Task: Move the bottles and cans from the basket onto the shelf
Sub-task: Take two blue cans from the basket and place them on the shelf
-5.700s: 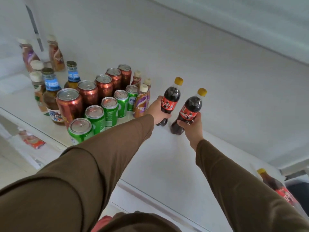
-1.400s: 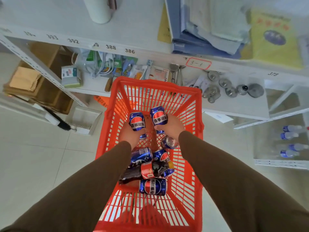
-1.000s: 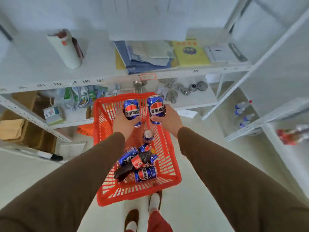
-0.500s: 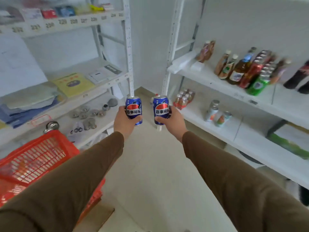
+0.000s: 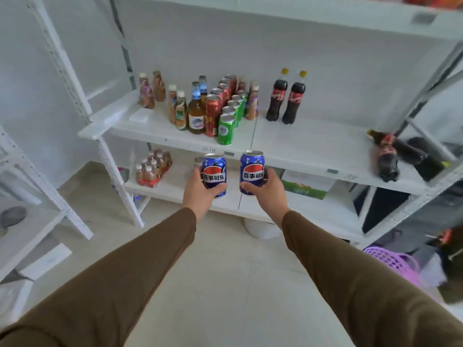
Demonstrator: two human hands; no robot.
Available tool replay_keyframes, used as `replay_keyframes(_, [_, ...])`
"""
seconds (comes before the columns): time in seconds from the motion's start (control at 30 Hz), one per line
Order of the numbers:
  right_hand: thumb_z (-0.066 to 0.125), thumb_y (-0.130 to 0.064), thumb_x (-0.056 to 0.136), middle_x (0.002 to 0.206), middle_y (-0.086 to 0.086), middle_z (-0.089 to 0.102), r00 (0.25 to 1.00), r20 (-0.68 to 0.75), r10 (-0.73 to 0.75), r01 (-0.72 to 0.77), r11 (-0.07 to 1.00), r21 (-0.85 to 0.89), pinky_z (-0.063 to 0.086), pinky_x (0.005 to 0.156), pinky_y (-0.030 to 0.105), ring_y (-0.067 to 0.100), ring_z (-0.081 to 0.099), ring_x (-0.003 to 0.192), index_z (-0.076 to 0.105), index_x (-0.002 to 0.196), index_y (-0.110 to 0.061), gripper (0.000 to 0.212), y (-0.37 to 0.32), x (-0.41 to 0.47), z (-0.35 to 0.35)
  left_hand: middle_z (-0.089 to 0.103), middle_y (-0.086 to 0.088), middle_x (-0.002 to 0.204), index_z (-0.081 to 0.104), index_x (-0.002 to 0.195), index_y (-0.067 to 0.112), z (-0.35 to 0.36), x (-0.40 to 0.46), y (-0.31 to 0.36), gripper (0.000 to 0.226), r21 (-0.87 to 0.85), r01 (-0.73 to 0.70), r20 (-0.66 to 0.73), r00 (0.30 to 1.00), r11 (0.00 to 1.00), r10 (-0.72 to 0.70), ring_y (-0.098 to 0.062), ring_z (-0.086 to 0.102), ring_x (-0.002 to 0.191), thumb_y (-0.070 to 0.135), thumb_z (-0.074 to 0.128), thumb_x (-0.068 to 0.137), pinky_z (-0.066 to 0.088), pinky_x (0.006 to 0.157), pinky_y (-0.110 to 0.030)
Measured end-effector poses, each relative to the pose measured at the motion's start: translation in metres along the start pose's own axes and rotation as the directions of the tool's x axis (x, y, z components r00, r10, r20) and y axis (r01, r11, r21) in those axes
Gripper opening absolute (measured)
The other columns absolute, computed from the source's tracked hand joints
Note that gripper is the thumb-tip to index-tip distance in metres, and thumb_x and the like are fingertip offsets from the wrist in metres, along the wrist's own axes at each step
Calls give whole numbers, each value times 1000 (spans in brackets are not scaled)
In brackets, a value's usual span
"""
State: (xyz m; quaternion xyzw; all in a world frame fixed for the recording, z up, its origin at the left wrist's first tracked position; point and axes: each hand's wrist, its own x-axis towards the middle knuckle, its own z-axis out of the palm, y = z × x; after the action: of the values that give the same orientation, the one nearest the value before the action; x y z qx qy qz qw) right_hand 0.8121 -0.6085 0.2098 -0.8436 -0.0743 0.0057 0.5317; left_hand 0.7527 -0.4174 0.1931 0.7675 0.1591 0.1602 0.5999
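Before a white shelf lined with drinks, the left hand and right hand each clasp a blue can, left can, right can; next, probably, lifting both onto the bare stretch.

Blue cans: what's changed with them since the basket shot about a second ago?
Both were lifted out of the basket and carried to the drinks shelf. The left hand and right hand still grip one blue can each, upright. Neither is shelved yet.
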Motion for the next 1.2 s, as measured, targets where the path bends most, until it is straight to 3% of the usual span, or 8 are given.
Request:
replay_keyframes(0.23, [85,-36,75,100,-25,57,986,-156,65,-59,997,44,45,67,12,-5,59,88,48,127,-31,64,46,101,-83,66,4,119,49,125,25,131,93,29,67,45,-96,147,985,994,88,-15,64,107,28,88,71,54,94,-38])
replay_keyframes(0.33, [86,-34,75,102,-18,60,977,-203,72,-67,997,28,50,74,18,1,61,91,49,123,-29,60,59,147,-113,65,5,119,49,126,24,180,136,40,68,35,-116,171,979,993,108,-14,64,105,28,88,71,54,91,-33])
replay_keyframes(0.47, [86,-31,74,104,-15,64,965,-246,88,-84,996,27,50,72,18,3,64,92,51,120,-28,58,81,197,-152,63,5,122,48,129,24,241,189,54,70,75,-116,227,969,990,96,-14,62,107,31,87,71,50,88,-27])
replay_keyframes(0.77, [86,-29,74,101,-18,63,961,-252,118,-123,992,-4,51,73,21,3,63,90,49,116,-29,56,137,315,-218,64,6,124,48,129,27,365,277,64,70,122,-79,241,969,989,47,-14,62,108,30,88,71,49,90,-25])
replay_keyframes(0.93, [85,-22,75,107,-6,63,971,-220,98,-108,994,-34,53,77,27,10,64,91,48,114,-25,55,167,389,-246,65,5,127,48,132,25,424,322,71,74,106,-63,180,983,992,43,-15,62,113,24,89,71,50,96,-30])
replay_keyframes(1.1, [83,-18,77,108,-6,61,984,-169,57,-67,996,-57,48,73,20,13,62,94,45,114,-26,54,188,446,-267,63,2,131,45,135,22,467,363,78,75,126,-61,161,986,990,40,-18,62,116,21,87,73,50,102,-38])
replay_keyframes(1.2, [82,-16,79,110,-6,60,988,-143,56,-66,996,-68,47,73,20,15,62,97,44,115,-25,52,199,472,-273,60,1,135,43,136,21,487,385,80,74,118,-39,153,988,992,21,-18,59,121,16,85,75,47,104,-35])
